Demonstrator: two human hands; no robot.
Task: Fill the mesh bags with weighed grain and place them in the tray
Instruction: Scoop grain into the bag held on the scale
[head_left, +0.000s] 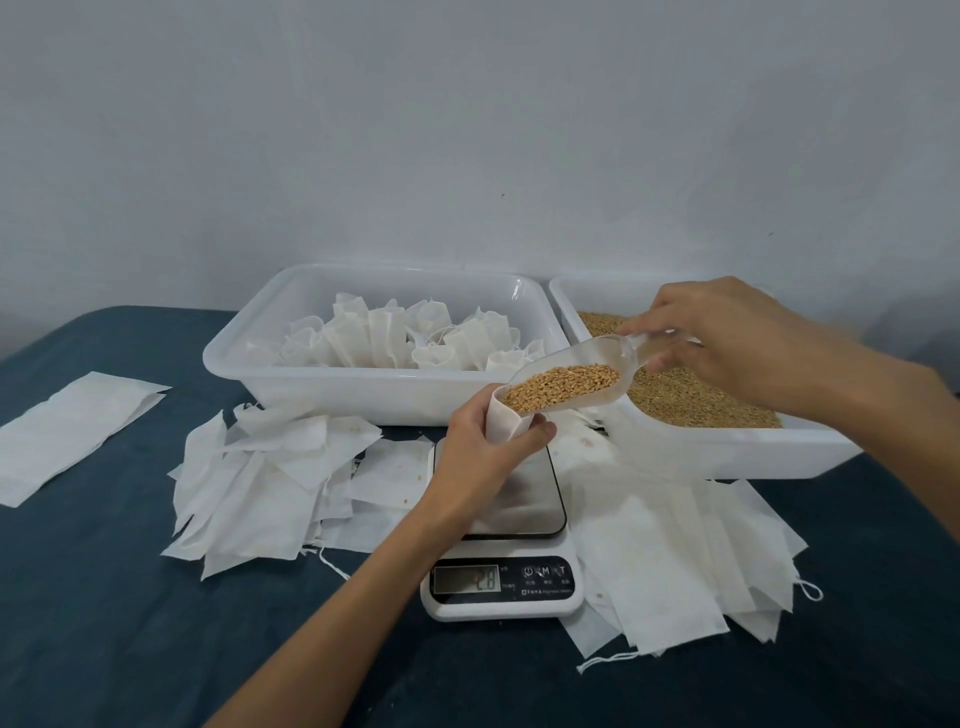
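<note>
My left hand (485, 447) grips a white mesh bag (506, 426) upright, mouth open, above the scale (501, 545). My right hand (727, 338) holds the handle of a clear plastic scoop (576, 379) heaped with golden grain. The scoop's front lip rests at the bag's mouth. The scale display reads 2.8. A white tray (291, 384) at the back holds several filled bags (395, 340). A second white tray (727, 452) on the right holds loose grain (691, 400).
Flat empty bags lie in a pile (270, 478) left of the scale and in another pile (675, 545) to its right, under the grain tray's front. A separate stack of bags (67, 431) lies far left on the dark blue tablecloth (104, 623). A pale wall stands behind.
</note>
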